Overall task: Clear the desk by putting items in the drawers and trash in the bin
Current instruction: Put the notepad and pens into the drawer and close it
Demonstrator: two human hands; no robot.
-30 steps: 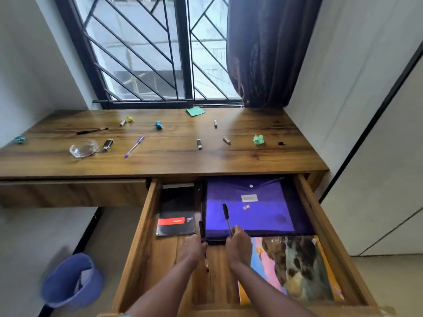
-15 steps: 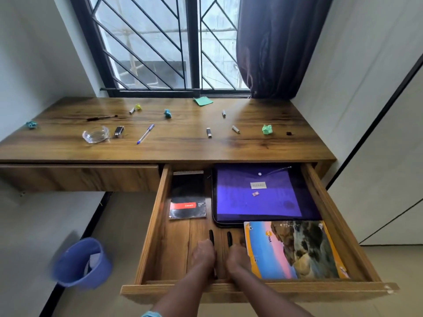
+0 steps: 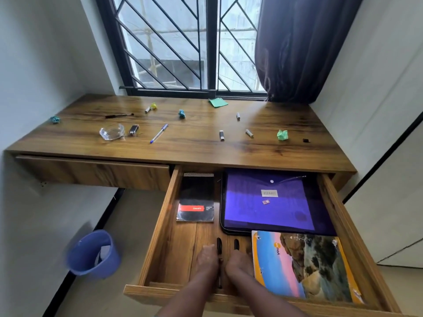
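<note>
Beyond the fingers, the black spiral notepad carries a red band with illegible lettering. The purple folder bears a white label, unreadable. The picture book shows an unclear logo.

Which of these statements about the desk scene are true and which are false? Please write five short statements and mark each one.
1. The right drawer is open and the left drawer is closed. True.
2. The blue bin stands on the desk. False: it is on the floor, left of the open drawer.
3. Both hands, left hand and right hand, are low inside the open drawer beside two black pens. True.
4. The desk is already cleared. False: a blue pen, a glass dish and a green paper ball, among other things, remain on it.
5. The spiral notepad lies on top of the purple folder. False: it lies to the folder's left.
</note>
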